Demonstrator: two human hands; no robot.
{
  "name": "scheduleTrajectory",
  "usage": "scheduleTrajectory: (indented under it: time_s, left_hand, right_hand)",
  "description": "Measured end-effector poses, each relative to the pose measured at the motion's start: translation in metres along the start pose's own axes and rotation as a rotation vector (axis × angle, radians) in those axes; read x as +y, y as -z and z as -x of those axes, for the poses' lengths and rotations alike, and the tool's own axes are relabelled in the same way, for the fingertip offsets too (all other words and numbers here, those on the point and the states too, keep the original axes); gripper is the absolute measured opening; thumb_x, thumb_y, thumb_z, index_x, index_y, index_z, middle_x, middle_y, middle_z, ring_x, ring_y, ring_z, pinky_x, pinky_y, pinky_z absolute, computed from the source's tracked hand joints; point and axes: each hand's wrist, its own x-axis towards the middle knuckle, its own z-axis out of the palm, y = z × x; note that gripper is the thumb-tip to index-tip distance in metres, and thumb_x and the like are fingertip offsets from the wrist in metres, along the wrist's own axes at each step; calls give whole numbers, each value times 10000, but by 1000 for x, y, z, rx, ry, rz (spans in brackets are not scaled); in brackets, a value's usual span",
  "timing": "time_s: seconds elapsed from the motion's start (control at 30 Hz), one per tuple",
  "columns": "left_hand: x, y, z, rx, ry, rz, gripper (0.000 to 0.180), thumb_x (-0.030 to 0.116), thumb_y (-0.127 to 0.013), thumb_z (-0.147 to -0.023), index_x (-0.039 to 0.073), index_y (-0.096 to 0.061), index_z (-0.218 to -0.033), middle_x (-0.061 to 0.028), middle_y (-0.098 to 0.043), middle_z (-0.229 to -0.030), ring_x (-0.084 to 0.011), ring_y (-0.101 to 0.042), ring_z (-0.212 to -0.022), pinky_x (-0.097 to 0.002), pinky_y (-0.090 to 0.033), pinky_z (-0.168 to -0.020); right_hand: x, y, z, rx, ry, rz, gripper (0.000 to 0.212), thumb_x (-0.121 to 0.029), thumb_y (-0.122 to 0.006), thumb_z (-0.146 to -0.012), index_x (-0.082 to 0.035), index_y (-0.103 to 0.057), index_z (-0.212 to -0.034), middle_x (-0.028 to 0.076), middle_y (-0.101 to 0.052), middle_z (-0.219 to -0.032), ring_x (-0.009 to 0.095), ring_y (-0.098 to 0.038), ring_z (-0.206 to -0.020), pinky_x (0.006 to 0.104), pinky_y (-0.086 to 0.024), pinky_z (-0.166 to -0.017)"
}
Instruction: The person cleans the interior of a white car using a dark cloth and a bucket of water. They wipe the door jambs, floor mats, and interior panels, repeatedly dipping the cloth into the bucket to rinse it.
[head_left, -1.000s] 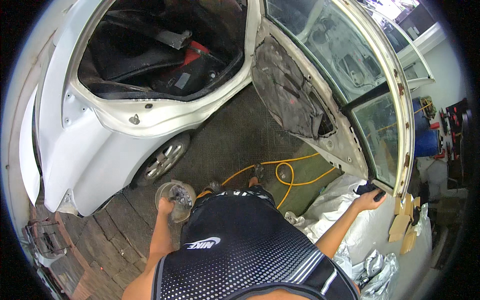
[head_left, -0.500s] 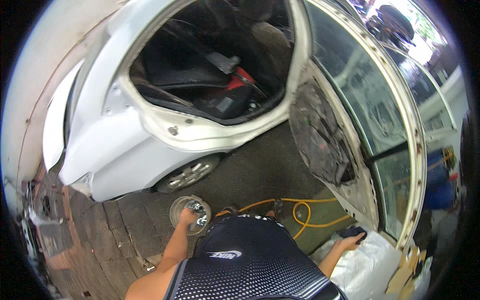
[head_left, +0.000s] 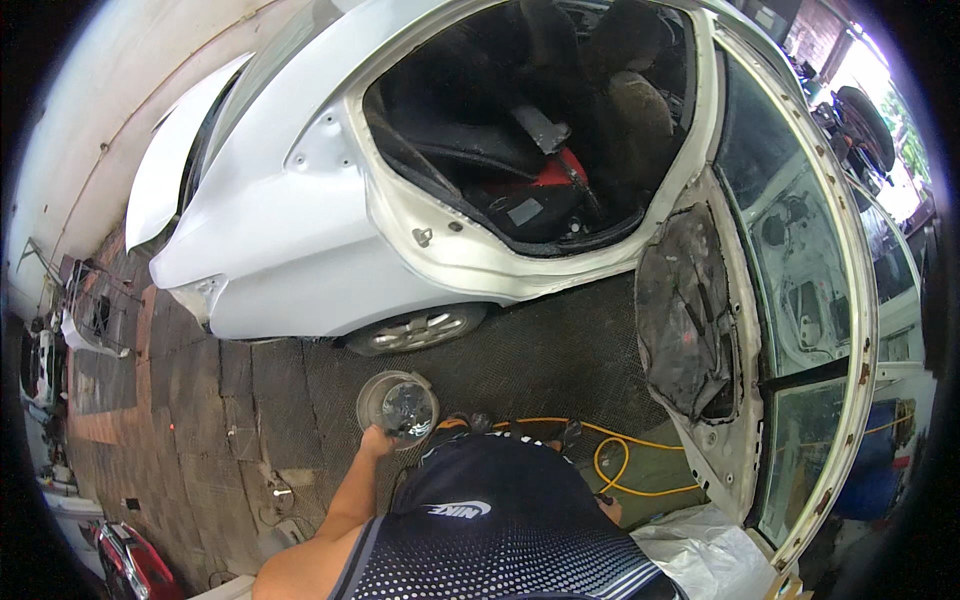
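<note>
Below the rear wheel, a round grey bucket (head_left: 365,398) with water (head_left: 405,405) in it is on the floor. My left hand (head_left: 378,440) is closed on the near rim of this bucket. Close against the right side of my body, my right hand (head_left: 610,508) is mostly hidden behind my shirt. Only a bit of a dark cloth (head_left: 603,497) shows at its fingers. A silvery plastic-wrapped bundle (head_left: 705,550) lies just right of that hand.
Ahead stands a white car (head_left: 290,240) with its rear wheel (head_left: 425,328) near the bucket. Its open rear door (head_left: 745,400) stands out at the right. A yellow hose (head_left: 625,455) loops over the floor. A red and black part (head_left: 135,565) lies at the lower left.
My left hand has come out of the bucket's inside to its near rim. My right hand has drawn in from the wrapped bundle toward my body. The view has shifted left.
</note>
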Motion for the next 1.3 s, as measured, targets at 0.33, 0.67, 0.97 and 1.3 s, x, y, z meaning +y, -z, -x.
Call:
scheduleTrajectory:
  time_s: [0.33, 0.67, 0.97, 1.3]
  left_hand:
    - [-52, -4, 12, -67, 63, 102, 364, 265, -762, -715, -47, -707, -894, -272, -696, -874, -375, -708, -902, -443, -549, -782]
    - [-51, -16, 2, -74, -97, 317, 373, 262, -774, -721, -70, -700, -876, -286, -698, -865, -396, -705, -886, -443, -536, -777]
    - [-56, -27, 4, 51, -219, 289, 421, 311, -794, -720, -74, -697, -863, -300, -689, -859, -424, -698, -875, -478, -538, -740]
    - [-20, 12, 20, 5, -102, 136, 457, 304, -799, -695, -66, -685, -938, -296, -690, -888, -431, -688, -902, -478, -543, -757]
  right_hand:
    - [-31, 22, -16, 528, -88, -927, 446, -99, -754, -839, 132, -572, -1174, 176, -673, -1093, 297, -666, -885, 391, -551, -783]
    - [-23, 53, -45, 708, 166, -1197, 327, -200, -656, -917, 29, -614, -1146, 151, -702, -1042, 236, -703, -761, 358, -591, -634]
    - [-33, 47, -51, 557, 227, -1277, 329, -217, -618, -927, -16, -606, -1187, 137, -677, -1134, 267, -686, -910, 386, -585, -734]
    - [-17, 54, -74, 445, 185, -1442, 347, -188, -608, -926, -23, -575, -1229, 133, -653, -1176, 275, -670, -946, 401, -580, -777]
